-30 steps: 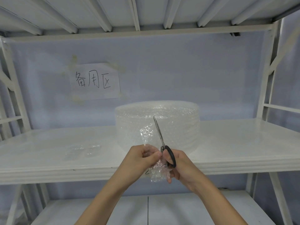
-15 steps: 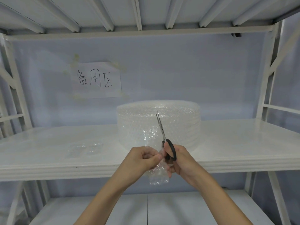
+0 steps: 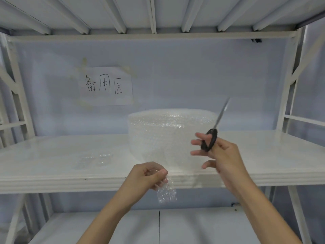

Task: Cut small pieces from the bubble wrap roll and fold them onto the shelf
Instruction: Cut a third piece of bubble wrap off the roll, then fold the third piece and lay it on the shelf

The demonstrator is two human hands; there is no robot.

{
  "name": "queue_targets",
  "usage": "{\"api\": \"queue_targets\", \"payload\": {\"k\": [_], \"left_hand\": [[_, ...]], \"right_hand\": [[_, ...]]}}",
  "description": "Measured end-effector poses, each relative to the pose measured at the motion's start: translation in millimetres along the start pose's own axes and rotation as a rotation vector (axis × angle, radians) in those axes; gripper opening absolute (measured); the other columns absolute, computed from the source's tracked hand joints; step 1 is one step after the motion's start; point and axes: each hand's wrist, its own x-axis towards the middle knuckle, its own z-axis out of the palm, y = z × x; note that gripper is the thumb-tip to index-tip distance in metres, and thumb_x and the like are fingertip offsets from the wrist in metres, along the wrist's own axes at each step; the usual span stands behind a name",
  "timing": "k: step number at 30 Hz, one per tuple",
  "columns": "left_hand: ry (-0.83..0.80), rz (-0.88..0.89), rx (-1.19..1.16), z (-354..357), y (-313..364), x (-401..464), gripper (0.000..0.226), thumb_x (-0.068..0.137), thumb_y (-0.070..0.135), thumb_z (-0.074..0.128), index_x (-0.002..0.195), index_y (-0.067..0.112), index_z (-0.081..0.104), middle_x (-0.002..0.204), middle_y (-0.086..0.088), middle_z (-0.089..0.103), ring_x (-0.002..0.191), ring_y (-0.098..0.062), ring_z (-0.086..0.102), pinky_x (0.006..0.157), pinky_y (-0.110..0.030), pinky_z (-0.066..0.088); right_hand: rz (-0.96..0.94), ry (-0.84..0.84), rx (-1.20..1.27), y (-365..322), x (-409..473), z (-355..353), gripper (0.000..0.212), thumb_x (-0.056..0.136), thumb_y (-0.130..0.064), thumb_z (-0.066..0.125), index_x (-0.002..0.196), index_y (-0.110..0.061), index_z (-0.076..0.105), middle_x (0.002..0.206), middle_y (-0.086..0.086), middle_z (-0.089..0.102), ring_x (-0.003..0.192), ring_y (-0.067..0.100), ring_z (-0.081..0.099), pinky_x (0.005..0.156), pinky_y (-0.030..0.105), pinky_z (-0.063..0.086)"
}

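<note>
Clear bubble wrap roll (image 3: 173, 136) stands on its flat end in the middle of the white metal shelf (image 3: 52, 161), close to the front edge. A loose sheet of it runs down from the roll's front, over the shelf lip, to the left hand (image 3: 146, 177). That hand is held just in front of the shelf edge with its fingers curled and thumb pressed against them, pinching a small piece of bubble wrap (image 3: 166, 192) that hangs below the fingers; whether this piece is fully cut free from the sheet above cannot be told.

To the right and higher, the right hand (image 3: 221, 154) grips black-handled scissors (image 3: 213, 133), with fingers threaded through the handle loops and the other fingertips spread toward the left. The blades point up and to the right, blurred, and appear closed together, clear of the roll's right side.

On the shelf left of the roll lie 2 small flattened pieces of bubble wrap (image 3: 95, 158), side by side. Behind, a paper sign (image 3: 106, 85) with 3 handwritten characters is taped to the pale back wall. A lower shelf (image 3: 193, 226) shows beneath the arms.
</note>
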Motion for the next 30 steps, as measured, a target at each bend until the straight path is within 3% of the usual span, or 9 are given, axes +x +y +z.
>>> {"api": "queue_targets", "payload": {"k": [2, 8, 11, 14, 18, 21, 23, 26, 30], "left_hand": [[0.011, 0.005, 0.0, -1.7, 1.6, 0.3, 0.012, 0.09, 0.014, 0.066, 0.084, 0.006, 0.072, 0.068, 0.0, 0.073, 0.061, -0.008, 0.064, 0.06, -0.02, 0.052], [0.018, 0.019, -0.044, -0.4, 6.1, 1.9, 0.013, 0.091, 0.014, 0.064, 0.083, 0.007, 0.072, 0.072, 0.0, 0.075, 0.061, -0.007, 0.063, 0.06, -0.02, 0.051], [0.026, 0.027, -0.068, -1.9, 8.5, 3.7, 0.014, 0.091, 0.015, 0.065, 0.082, 0.008, 0.073, 0.072, 0.0, 0.074, 0.062, -0.009, 0.063, 0.06, -0.021, 0.052], [0.036, 0.048, -0.075, -4.9, 10.2, 4.8, 0.015, 0.09, 0.014, 0.065, 0.08, 0.01, 0.074, 0.072, 0.002, 0.072, 0.061, -0.008, 0.063, 0.058, -0.019, 0.052], [0.048, 0.069, -0.072, -13.2, 9.4, 6.2, 0.014, 0.088, 0.014, 0.067, 0.079, 0.011, 0.077, 0.071, 0.008, 0.069, 0.061, -0.006, 0.06, 0.058, -0.019, 0.051], [0.082, 0.066, -0.057, -23.7, 5.7, 8.9, 0.012, 0.086, 0.016, 0.07, 0.079, 0.008, 0.078, 0.07, 0.01, 0.068, 0.058, -0.005, 0.057, 0.06, -0.017, 0.052], [0.096, 0.055, -0.054, -31.8, 2.6, 10.6, 0.012, 0.084, 0.017, 0.072, 0.081, 0.007, 0.078, 0.071, 0.004, 0.067, 0.058, -0.006, 0.058, 0.063, -0.017, 0.054], [0.103, 0.031, -0.066, -45.5, -3.2, 12.3, 0.012, 0.083, 0.019, 0.074, 0.082, 0.008, 0.078, 0.074, -0.001, 0.066, 0.062, -0.01, 0.059, 0.07, -0.021, 0.057], [0.057, 0.015, -0.069, -63.6, -7.1, 10.0, 0.015, 0.085, 0.018, 0.072, 0.088, 0.004, 0.076, 0.075, -0.003, 0.064, 0.064, -0.008, 0.054, 0.066, -0.017, 0.051]], "right_hand": [[0.03, 0.104, -0.127, 0.2, 6.1, -18.2, 0.02, 0.088, -0.029, 0.062, 0.091, -0.013, 0.073, 0.089, 0.009, 0.076, 0.075, 0.021, 0.075, 0.042, 0.023, 0.051], [0.287, 0.29, -0.769, 23.8, 33.3, -71.0, 0.042, 0.085, -0.039, 0.06, 0.069, -0.002, 0.069, 0.061, 0.015, 0.071, 0.053, 0.028, 0.068, 0.049, 0.029, 0.053], [0.273, 0.271, -1.226, 42.0, 44.0, -86.2, 0.044, 0.088, -0.035, 0.05, 0.054, -0.007, 0.048, 0.056, 0.009, 0.058, 0.055, 0.03, 0.056, 0.049, 0.029, 0.039], [0.277, 0.22, -1.448, 54.4, 48.0, -87.6, 0.042, 0.095, -0.035, 0.04, 0.062, -0.009, 0.043, 0.07, 0.009, 0.054, 0.066, 0.029, 0.052, 0.055, 0.031, 0.037], [0.153, 0.283, -1.761, 56.4, 41.8, -74.0, 0.031, 0.097, -0.033, 0.039, 0.095, -0.006, 0.055, 0.099, 0.014, 0.051, 0.064, 0.027, 0.044, 0.056, 0.032, 0.035], [-0.153, 0.381, -1.485, 47.4, 31.7, -42.9, 0.025, 0.094, -0.027, 0.044, 0.081, -0.008, 0.054, 0.081, 0.009, 0.05, 0.061, 0.03, 0.046, 0.054, 0.035, 0.04], [-0.214, 0.254, -1.131, 34.4, 21.9, -5.4, 0.029, 0.092, -0.03, 0.049, 0.07, -0.011, 0.054, 0.068, 0.004, 0.056, 0.062, 0.025, 0.052, 0.059, 0.036, 0.045], [-0.137, -0.052, -0.727, 25.3, 7.6, 54.4, 0.024, 0.086, -0.029, 0.061, 0.069, -0.013, 0.068, 0.057, 0.002, 0.064, 0.054, 0.016, 0.055, 0.058, 0.028, 0.047], [0.1, -0.313, -0.499, 44.9, 14.3, 97.6, 0.018, 0.082, -0.03, 0.067, 0.086, -0.015, 0.075, 0.072, 0.005, 0.074, 0.062, 0.018, 0.069, 0.06, 0.029, 0.058]]}}
